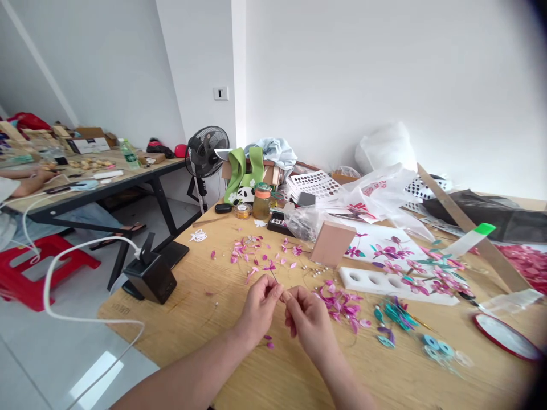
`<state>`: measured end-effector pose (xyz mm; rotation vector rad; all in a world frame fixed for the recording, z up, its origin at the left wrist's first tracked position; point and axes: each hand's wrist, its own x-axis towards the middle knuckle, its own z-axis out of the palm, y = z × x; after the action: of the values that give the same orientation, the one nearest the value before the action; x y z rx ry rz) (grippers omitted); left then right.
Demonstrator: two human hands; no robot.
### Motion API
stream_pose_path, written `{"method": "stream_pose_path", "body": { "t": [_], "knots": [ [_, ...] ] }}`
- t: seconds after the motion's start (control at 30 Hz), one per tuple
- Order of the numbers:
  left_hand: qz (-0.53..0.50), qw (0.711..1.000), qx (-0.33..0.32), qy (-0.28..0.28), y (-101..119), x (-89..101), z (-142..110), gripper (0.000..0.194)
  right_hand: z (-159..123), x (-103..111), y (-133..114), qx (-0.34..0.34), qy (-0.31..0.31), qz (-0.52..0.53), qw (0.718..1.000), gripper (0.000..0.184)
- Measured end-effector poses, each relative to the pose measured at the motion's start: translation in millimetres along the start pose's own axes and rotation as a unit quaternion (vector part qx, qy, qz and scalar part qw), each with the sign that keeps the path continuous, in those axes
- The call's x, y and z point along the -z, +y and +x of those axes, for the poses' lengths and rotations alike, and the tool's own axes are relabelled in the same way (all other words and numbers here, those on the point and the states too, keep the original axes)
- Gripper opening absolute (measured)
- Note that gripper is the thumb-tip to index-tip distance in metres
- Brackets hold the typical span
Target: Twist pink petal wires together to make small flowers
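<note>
Pinched in left hand (261,306), between thumb and forefinger, above wooden tabletop (183,327): thin-stemmed magenta flower (270,266); at left fingertips, right hand (308,320), thumb and forefinger pressed together, anything between too small to tell; just right, heap of magenta petals (342,308); beyond, scattered petals (244,249), pinkish-brown block (333,244); farther right, holed white block (365,286).

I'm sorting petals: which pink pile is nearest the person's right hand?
The magenta heap immediately right of the right hand; the looser scatter lies farther away, the reddish-pink heap at the picture's right edge.
</note>
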<state>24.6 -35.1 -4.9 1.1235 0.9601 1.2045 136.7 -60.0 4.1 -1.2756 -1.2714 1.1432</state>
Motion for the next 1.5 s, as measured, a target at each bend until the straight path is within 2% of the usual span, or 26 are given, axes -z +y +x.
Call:
{"method": "stream_pose_path", "body": {
  "t": [0.03,0.07,0.13,0.2,0.23,0.27,0.33,0.4,0.47,0.53,0.6,0.7,0.77,0.83,0.9,0.97,1.07,1.1,1.13,1.17,1.23,1.3,1.33,1.37,1.43,1.5],
  "knots": [
    [0.003,1.0,0.003,0.0,-1.1,0.2,0.1,0.034,-1.2,0.6,1.1,0.066,0.023,-0.105,0.992,0.033],
    [0.003,1.0,0.008,0.001,-2.1,0.4,0.2,0.034,-2.5,1.2,2.2,0.134,0.045,-0.206,0.968,0.03],
    [0.003,1.0,0.019,0.008,-3.8,0.3,0.4,0.036,-4.6,2.4,4.4,0.241,0.069,-0.359,0.899,0.027],
    [0.001,1.0,0.025,0.016,-4.3,0.1,0.6,0.037,-5.8,2.8,5.8,0.283,0.072,-0.429,0.855,0.026],
    [0.0,1.0,0.025,0.017,-4.1,0.1,0.8,0.037,-5.8,2.7,6.0,0.284,0.072,-0.431,0.853,0.027],
    [-0.002,1.0,0.023,0.016,-3.6,0.2,1.0,0.037,-5.5,2.5,5.8,0.275,0.073,-0.411,0.866,0.026],
    [-0.011,1.0,0.025,0.014,-1.7,0.8,1.4,0.037,-4.0,2.1,4.1,0.222,0.075,-0.314,0.92,0.026],
    [-0.015,0.999,0.029,0.014,0.5,1.8,1.8,0.037,-1.8,2.0,1.4,0.126,0.07,-0.16,0.977,0.031],
    [-0.007,1.0,0.016,0.016,2.4,2.8,2.0,0.037,0.5,2.2,-0.8,-0.002,0.039,0.0,0.999,0.044],
    [0.016,1.0,-0.018,0.012,3.9,3.3,1.6,0.034,2.5,2.4,-1.8,-0.125,-0.021,0.125,0.984,0.055],
    [0.045,0.997,-0.056,0.009,5.6,3.1,0.3,0.031,3.9,2.6,-1.5,-0.211,-0.088,0.212,0.95,0.059],
    [0.084,0.992,-0.099,0.002,9.2,1.4,-3.3,0.028,5.0,3.3,-0.8,-0.251,-0.156,0.323,0.899,0.051],
    [0.093,0.99,-0.1,-0.022,11.2,0.1,-5.9,0.026,5.1,4.2,-1.5,-0.255,-0.172,0.37,0.877,0.041],
    [0.103,0.989,-0.095,-0.037,11.8,-0.2,-7.8,0.024,5.1,4.5,-3.2,-0.248,-0.16,0.39,0.872,0.034],
    [0.127,0.986,-0.105,-0.022,11.2,0.5,-8.5,0.023,4.8,3.4,-5.1,-0.222,-0.134,0.383,0.887,0.031],
    [0.147,0.982,-0.116,0.005,9.7,1.6,-8.1,0.023,3.8,1.0,-5.8,-0.184,-0.103,0.34,0.916,0.033],
    [0.132,0.986,-0.096,0.013,6.4,1.8,-5.8,0.025,0.4,-3.1,-2.9,-0.087,-0.037,0.157,0.983,0.035],
    [0.115,0.99,-0.08,0.009,5.0,1.3,-4.9,0.026,-1.2,-4.0,-1.1,-0.031,-0.003,0.063,0.998,0.034],
    [0.091,0.994,-0.059,0.005,3.3,0.6,-3.9,0.028,-2.7,-4.5,1.1,0.035,0.033,-0.039,0.998,0.032],
    [0.063,0.997,-0.035,0.0,1.4,-0.2,-3.0,0.03,-4.0,-4.6,3.2,0.106,0.064,-0.137,0.983,0.031],
    [0.011,1.0,0.013,-0.005,-2.4,-1.4,-1.4,0.033,-5.6,-3.8,7.1,0.23,0.099,-0.291,0.924,0.028],
    [-0.02,0.999,0.046,-0.005,-5.5,-1.6,-0.4,0.035,-5.4,-2.2,9.2,0.295,0.099,-0.367,0.876,0.029],
    [-0.027,0.998,0.055,-0.006,-6.3,-1.2,0.0,0.036,-4.8,-1.4,9.3,0.302,0.094,-0.376,0.871,0.03],
    [-0.03,0.998,0.059,-0.005,-6.5,-0.7,0.3,0.035,-3.9,-0.5,8.9,0.289,0.092,-0.365,0.88,0.031],
    [-0.028,0.998,0.057,-0.004,-5.0,0.8,0.6,0.034,-2.2,0.9,6.5,0.213,0.094,-0.302,0.925,0.034],
    [-0.014,0.999,0.037,0.001,-1.9,2.2,0.7,0.033,-0.7,2.1,3.3,0.101,0.083,-0.188,0.973,0.041]
  ]
}}
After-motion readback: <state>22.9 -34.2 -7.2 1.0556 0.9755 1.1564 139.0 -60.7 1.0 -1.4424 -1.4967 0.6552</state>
